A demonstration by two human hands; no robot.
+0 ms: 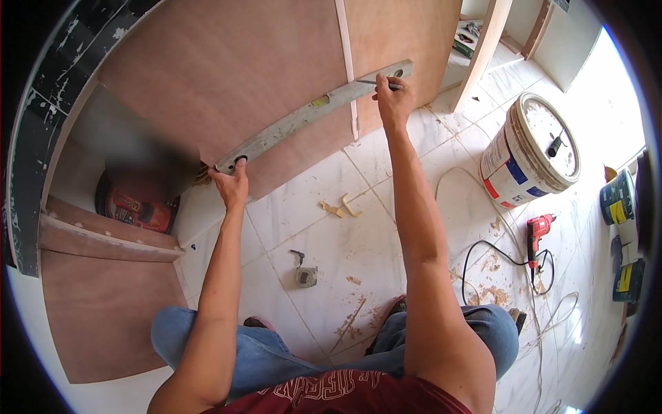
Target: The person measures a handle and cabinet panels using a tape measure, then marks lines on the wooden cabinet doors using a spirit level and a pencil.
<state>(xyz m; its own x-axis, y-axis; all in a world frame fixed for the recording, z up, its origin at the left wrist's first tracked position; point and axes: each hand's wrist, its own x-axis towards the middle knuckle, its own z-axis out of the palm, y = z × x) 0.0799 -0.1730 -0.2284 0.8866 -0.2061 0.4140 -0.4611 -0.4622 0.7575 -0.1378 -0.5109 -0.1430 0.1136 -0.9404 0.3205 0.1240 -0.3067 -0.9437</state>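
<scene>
A long, worn spirit level [283,128] lies slantwise against a brown plywood panel [234,62], its yellow-green vial near the middle. My left hand [231,185] grips the level's lower left end, the thumb by its round hole and the fingers at the end. Near the upper right end, my right hand [394,103] is closed around a thin, dark pencil [366,81]. The pencil's point is over the level, beside a pale vertical wood strip [345,41] on the panel. Whether the point touches the wood, I cannot tell.
On the tiled floor are a tape measure [306,277], yellowish scraps [338,206] and wood shavings. To the right stand a lidded bucket [512,155] and a red corded drill [538,238] with trailing cable. A red-labelled container [141,212] sits inside the left opening.
</scene>
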